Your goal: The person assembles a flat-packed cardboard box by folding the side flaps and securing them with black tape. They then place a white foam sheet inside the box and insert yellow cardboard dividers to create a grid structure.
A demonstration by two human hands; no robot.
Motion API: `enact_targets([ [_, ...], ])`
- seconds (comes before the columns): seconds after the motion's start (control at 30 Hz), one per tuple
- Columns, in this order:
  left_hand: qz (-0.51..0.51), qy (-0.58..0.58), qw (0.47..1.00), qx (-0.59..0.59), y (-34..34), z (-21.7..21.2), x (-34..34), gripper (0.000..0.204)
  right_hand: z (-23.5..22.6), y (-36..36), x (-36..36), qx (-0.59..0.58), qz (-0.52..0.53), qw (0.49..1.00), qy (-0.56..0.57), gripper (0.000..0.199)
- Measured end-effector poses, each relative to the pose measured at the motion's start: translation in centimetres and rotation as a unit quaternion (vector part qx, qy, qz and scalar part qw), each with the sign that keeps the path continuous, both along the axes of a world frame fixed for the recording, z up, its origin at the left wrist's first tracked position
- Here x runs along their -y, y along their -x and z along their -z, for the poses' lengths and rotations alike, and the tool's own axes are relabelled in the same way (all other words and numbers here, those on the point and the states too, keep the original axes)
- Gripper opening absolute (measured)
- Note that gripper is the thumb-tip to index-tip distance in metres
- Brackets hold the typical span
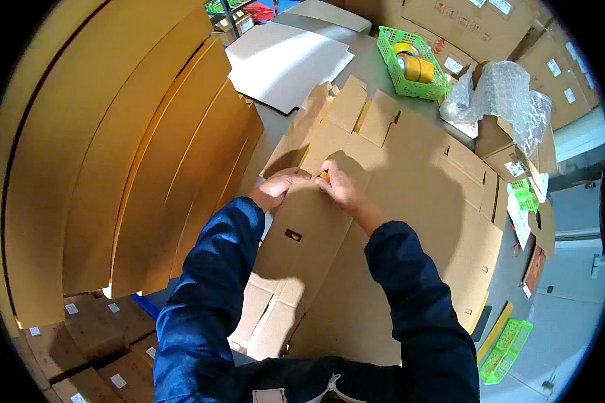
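While my two hands meet in the middle of the picture, I look at the fingers first. On my right hand (339,187) the fingers (327,176) are bent and pressed close together, pinching at a small brown tab or edge of the flat cardboard box (410,201). I cannot tell if they grip the bit all the way round or only push on it. On my left hand (280,185) the fingers are curled too, lying flat on the same sheet, with the tips touching the card just beside my right fingertips. Neither hand is spread wide.

That flat cardboard box lies right under both hands and goes on away from me, up and to the right. Its long side runs from the lower left, near my body, up to the flaps (356,107) at the far end. The fold line I am working on starts at my fingertips and points toward those flaps. Both hands are about the same way from it, with the right one on the spot itself.

A small cut slot (293,235) sits in the card just below my left wrist. Farther out, tall sheets of cardboard (114,168) stand on my left. A green basket (386,40) with rolls of yellow tape (413,66) sits past the flaps, and bubble wrap (504,94) lies to its right.
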State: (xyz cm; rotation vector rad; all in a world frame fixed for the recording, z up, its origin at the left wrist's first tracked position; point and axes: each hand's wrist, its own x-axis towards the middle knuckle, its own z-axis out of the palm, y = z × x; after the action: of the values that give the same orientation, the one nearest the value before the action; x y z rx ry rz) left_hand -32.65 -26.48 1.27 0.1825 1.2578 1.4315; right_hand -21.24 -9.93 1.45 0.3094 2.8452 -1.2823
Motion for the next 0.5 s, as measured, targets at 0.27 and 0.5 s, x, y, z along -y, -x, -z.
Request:
enact_targets([
  [0.27, -0.030, 0.020, 0.993, 0.112, -0.9, -2.6, -0.6, 0.030, -5.1, 1.6, 1.2, 0.133, -0.003, 0.989, -0.059, 0.040],
  [0.5, -0.060, 0.019, 0.996, 0.066, -0.5, -0.1, 0.2, 0.024, -3.0, 2.0, 2.0, 0.108, -0.014, 0.980, -0.166, 0.031],
])
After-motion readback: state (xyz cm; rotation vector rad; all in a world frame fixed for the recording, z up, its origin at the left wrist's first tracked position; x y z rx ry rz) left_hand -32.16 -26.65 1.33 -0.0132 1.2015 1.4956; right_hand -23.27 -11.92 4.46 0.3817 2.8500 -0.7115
